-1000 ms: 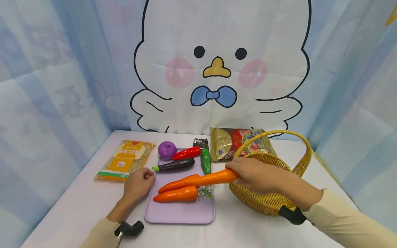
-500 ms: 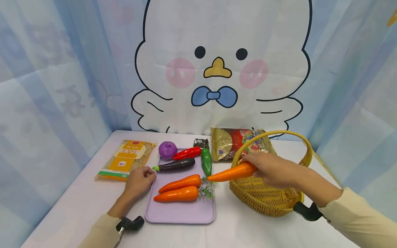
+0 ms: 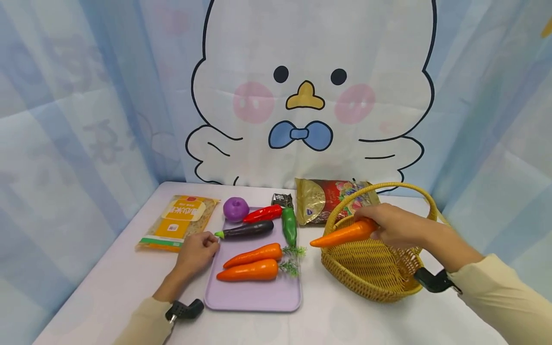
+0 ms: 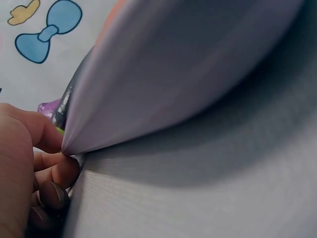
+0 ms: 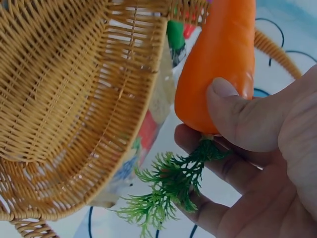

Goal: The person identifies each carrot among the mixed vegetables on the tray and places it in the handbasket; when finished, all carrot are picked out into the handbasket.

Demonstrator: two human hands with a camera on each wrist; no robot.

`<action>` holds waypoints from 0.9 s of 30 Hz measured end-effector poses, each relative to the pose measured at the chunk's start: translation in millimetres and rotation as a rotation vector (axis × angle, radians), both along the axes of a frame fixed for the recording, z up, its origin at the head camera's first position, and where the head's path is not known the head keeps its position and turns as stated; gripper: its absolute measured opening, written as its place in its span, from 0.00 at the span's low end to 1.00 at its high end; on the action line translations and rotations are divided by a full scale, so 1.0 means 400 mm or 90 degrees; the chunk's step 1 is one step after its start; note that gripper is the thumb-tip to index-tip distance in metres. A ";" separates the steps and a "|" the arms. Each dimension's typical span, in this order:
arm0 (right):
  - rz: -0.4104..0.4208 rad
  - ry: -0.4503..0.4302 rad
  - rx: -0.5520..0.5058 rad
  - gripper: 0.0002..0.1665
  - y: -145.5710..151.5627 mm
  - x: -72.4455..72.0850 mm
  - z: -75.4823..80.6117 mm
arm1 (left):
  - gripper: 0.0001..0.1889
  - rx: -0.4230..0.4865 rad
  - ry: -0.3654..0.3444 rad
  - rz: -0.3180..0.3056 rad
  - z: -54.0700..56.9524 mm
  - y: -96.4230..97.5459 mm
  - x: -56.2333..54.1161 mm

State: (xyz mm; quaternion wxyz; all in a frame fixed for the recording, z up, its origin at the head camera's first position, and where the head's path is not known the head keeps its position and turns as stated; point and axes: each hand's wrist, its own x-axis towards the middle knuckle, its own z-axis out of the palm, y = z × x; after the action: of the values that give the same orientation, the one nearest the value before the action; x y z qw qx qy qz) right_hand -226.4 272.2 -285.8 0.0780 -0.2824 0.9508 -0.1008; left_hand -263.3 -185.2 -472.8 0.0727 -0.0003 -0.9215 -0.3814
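Observation:
My right hand [image 3: 394, 225] grips an orange carrot [image 3: 345, 234] by its thick end, above the wicker basket [image 3: 362, 287]. In the right wrist view the thumb presses the carrot [image 5: 218, 59], and its green leafy top [image 5: 173, 173] hangs by the fingers. My left hand [image 3: 196, 253] pinches the left rim of the lilac tray [image 3: 254, 302]. Two more carrots, an upper carrot [image 3: 254, 255] and a lower carrot [image 3: 250, 271], lie on that tray. Behind them are a dark eggplant [image 3: 247, 230], a red pepper [image 3: 264, 213] and a green pepper [image 3: 289, 226].
A purple onion-like vegetable [image 3: 235, 209] sits at the tray's back left corner. To the left lies a yellow grain bag [image 3: 178, 223]. A gold and red bag [image 3: 319, 201] lies behind the basket, and a small black packet [image 3: 282, 200] is behind the tray.
My right hand has carried the carrot rightward from over the tray to over the basket. The left hand stays at the tray's rim. The view has shifted slightly.

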 end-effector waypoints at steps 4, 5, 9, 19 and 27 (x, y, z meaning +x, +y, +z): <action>-0.005 -0.007 -0.007 0.24 0.022 -0.010 -0.008 | 0.06 -0.002 0.001 -0.002 0.001 0.002 0.003; -0.005 -0.009 -0.008 0.24 0.027 -0.012 -0.009 | 0.06 -0.002 0.001 -0.003 0.001 0.002 0.003; -0.016 -0.022 0.000 0.24 0.045 -0.021 -0.011 | 0.05 -0.002 0.005 -0.004 -0.001 0.001 0.004; -0.065 -0.081 0.046 0.24 0.076 -0.039 -0.035 | 0.05 0.000 0.009 -0.007 -0.003 -0.001 0.007; -0.056 -0.080 0.049 0.21 0.083 -0.066 -0.071 | 0.05 0.002 0.006 -0.008 0.000 0.000 0.009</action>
State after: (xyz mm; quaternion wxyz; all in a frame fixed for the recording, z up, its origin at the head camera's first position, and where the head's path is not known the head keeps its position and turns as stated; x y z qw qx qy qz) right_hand -252.6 305.3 -314.4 0.1441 -0.2303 0.9586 -0.0849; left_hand -259.8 -185.2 -472.8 0.0747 -0.0076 -0.9205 -0.3834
